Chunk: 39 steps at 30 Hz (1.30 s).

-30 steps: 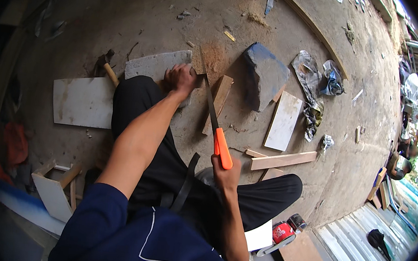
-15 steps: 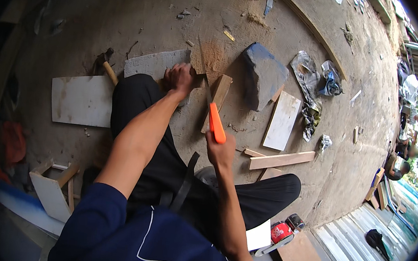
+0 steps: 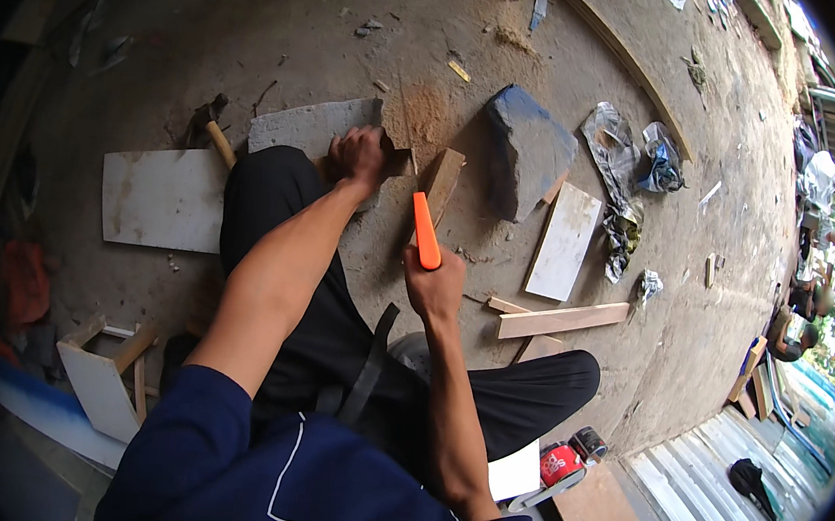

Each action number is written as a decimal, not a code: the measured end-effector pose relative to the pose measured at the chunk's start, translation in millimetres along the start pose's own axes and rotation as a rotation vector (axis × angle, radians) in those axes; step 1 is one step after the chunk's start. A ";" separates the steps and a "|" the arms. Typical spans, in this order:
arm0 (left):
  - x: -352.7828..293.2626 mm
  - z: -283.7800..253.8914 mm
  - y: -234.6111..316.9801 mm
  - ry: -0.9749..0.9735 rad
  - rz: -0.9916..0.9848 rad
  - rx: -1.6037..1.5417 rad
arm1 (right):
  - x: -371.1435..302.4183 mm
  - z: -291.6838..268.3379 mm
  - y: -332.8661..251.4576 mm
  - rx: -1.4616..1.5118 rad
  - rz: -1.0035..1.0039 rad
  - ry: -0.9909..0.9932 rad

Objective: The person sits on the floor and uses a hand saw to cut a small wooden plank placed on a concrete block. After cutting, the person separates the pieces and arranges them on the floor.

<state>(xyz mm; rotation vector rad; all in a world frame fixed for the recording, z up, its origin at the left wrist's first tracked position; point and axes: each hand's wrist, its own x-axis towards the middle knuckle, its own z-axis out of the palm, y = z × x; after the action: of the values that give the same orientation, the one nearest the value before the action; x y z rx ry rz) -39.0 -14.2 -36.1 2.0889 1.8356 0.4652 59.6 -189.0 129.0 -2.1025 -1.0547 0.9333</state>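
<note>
My right hand (image 3: 434, 280) is wrapped round the orange handle of a handsaw (image 3: 425, 229). The thin blade points away from me, beside the end of a short piece of wood (image 3: 402, 163). My left hand (image 3: 358, 156) is closed over that wood and presses it on a grey concrete block (image 3: 300, 123); most of the piece is hidden under the fingers. Just right of the blade, a wooden block (image 3: 444, 175) lies on the ground. Reddish sawdust (image 3: 434, 111) is scattered beyond the saw.
A hammer (image 3: 218, 139) and a white board (image 3: 164, 200) lie left of my knee. To the right are a blue-grey stone (image 3: 528, 156), another white board (image 3: 564, 242), a wooden strip (image 3: 565, 320) and crumpled plastic (image 3: 611, 151). A red-and-black power tool (image 3: 561, 463) sits near my right thigh.
My right hand and the saw have shifted slightly left and up, with the handle further forward. The left hand stays on the wood in the same place.
</note>
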 end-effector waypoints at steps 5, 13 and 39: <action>3.2 -12.1 2.7 0.008 -0.040 0.018 | -51.0 -33.6 8.7 0.065 0.053 -0.072; -4.6 -6.2 4.5 0.036 0.014 0.014 | -2.4 -2.5 0.3 0.027 0.057 -0.026; -1.5 -12.7 5.4 0.067 -0.037 0.027 | -62.7 -45.8 -9.2 0.023 0.119 -0.116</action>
<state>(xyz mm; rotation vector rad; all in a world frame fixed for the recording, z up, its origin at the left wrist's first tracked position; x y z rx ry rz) -40.1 -15.9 -22.5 2.0769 1.9244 0.5104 64.9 -246.2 182.2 -2.1326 -0.9785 1.1323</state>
